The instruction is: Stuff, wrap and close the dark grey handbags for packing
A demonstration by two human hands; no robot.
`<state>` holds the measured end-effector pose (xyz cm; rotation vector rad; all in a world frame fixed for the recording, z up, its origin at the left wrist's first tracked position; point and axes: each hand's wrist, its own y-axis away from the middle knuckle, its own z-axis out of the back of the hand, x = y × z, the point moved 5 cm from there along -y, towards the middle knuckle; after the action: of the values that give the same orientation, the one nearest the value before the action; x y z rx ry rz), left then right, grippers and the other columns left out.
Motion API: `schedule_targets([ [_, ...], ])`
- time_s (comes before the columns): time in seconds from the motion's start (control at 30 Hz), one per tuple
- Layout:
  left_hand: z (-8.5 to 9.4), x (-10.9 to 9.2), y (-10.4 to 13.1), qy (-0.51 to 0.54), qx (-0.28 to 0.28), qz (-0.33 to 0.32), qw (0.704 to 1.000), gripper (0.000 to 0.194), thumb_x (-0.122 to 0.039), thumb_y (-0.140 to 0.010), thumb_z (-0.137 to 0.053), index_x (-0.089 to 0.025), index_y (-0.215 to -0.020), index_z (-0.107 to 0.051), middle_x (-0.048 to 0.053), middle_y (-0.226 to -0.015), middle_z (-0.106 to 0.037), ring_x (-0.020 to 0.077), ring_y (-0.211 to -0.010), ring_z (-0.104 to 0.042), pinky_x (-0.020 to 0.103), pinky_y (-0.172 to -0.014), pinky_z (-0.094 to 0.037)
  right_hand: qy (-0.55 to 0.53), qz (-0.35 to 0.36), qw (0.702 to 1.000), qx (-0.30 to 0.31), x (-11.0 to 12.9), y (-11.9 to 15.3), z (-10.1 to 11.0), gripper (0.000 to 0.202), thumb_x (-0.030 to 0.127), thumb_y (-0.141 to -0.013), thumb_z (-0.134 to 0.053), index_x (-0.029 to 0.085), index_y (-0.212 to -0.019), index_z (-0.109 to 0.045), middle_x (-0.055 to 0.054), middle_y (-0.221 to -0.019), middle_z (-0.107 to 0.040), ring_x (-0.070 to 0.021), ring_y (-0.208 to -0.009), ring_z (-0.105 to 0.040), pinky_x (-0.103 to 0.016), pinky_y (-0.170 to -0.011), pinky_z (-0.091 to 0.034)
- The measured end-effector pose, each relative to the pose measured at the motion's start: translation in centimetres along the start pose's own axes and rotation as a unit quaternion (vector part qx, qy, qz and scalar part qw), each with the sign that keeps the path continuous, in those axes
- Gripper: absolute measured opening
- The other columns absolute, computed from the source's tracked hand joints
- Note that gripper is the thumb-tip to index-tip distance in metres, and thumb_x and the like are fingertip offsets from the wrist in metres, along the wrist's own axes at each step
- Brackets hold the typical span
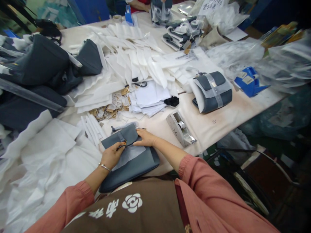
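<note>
A dark blue-grey bag (138, 165) lies at the table's front edge, its flap up at the back and a translucent sheet over its front. My left hand (113, 155), with a bracelet at the wrist, pinches a thin dark strap by the small metal clasp of the flap. On the flap's right edge rests my right hand (145, 137), its thumb and fingers apart, with nothing visible held between them. To the right of my hands stands a grey metal tape dispenser (178, 129).
A wrapped bag (212, 92) and a blue tape dispenser (250, 82) are at the right. White padding sheets (136, 61), tags (114, 106) and white papers (150, 97) cover the middle. Dark bags (43, 64) pile up left. Another person's hand (143, 7) shows at the far edge.
</note>
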<state>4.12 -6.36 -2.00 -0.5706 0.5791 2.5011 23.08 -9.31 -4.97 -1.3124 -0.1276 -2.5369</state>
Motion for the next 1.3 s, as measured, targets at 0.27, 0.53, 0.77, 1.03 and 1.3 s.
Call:
schedule_targets([
  [0.27, -0.7, -0.9, 0.0, -0.024, -0.015, -0.061, 0.998, 0.03, -0.039, -0.085, -0.046, -0.022, -0.103, -0.063, 0.003, -0.108, -0.068, 0.019, -0.098, -0.064, 0.03, -0.085, -0.051, 0.025, -0.022, 0.999, 0.0, -0.4, 0.2, -0.2, 0.058, 0.032, -0.066, -0.072, 0.011, -0.116, -0.053, -0.016, -0.124, -0.049, -0.0263, -0.119, -0.042, -0.04, -0.101, -0.033],
  [0.53, -1.3, -1.8, 0.0, -0.115, -0.002, -0.156, 0.981, 0.03, -0.034, -0.088, -0.042, -0.019, -0.105, -0.061, 0.006, -0.108, -0.068, 0.0206, -0.094, -0.065, 0.03, -0.08, -0.052, 0.069, -0.058, 0.996, -0.023, -0.9, 1.0, -0.1, 0.065, 0.041, -0.066, -0.071, 0.011, -0.12, -0.051, -0.015, -0.133, -0.042, -0.0277, -0.125, -0.035, -0.039, -0.105, -0.028],
  [0.77, -1.7, -2.8, 0.3, -0.21, 0.031, -0.256, 0.943, 0.025, -0.02, -0.086, -0.041, -0.017, -0.101, -0.061, 0.009, -0.107, -0.068, 0.0218, -0.09, -0.064, 0.033, -0.079, -0.05, 0.088, -0.083, 0.993, -0.005, -1.3, 1.3, -0.1, 0.072, 0.047, -0.063, -0.071, 0.011, -0.121, -0.049, -0.015, -0.138, -0.038, -0.0311, -0.127, -0.032, -0.041, -0.106, -0.026],
  [1.03, -1.9, -3.4, 0.7, -0.231, 0.062, -0.297, 0.924, 0.028, -0.012, -0.081, -0.038, -0.018, -0.096, -0.061, 0.011, -0.109, -0.065, 0.0225, -0.082, -0.064, 0.038, -0.076, -0.048, 0.096, -0.085, 0.992, 0.01, -1.5, 1.5, -0.2, 0.088, 0.051, -0.059, -0.073, 0.014, -0.131, -0.04, -0.015, -0.141, -0.034, -0.0326, -0.129, -0.028, -0.044, -0.106, -0.024],
  [1.3, -2.6, -3.4, 1.0, -0.234, 0.043, -0.313, 0.919, 0.028, -0.016, -0.086, -0.037, -0.016, -0.096, -0.063, 0.014, -0.115, -0.062, 0.0237, -0.09, -0.062, 0.039, -0.079, -0.046, 0.057, -0.088, 0.994, -0.028, -1.5, 1.8, -0.1, 0.102, 0.049, -0.058, -0.075, 0.01, -0.138, -0.025, -0.02, -0.141, -0.032, -0.0282, -0.13, -0.03, -0.04, -0.106, -0.025],
])
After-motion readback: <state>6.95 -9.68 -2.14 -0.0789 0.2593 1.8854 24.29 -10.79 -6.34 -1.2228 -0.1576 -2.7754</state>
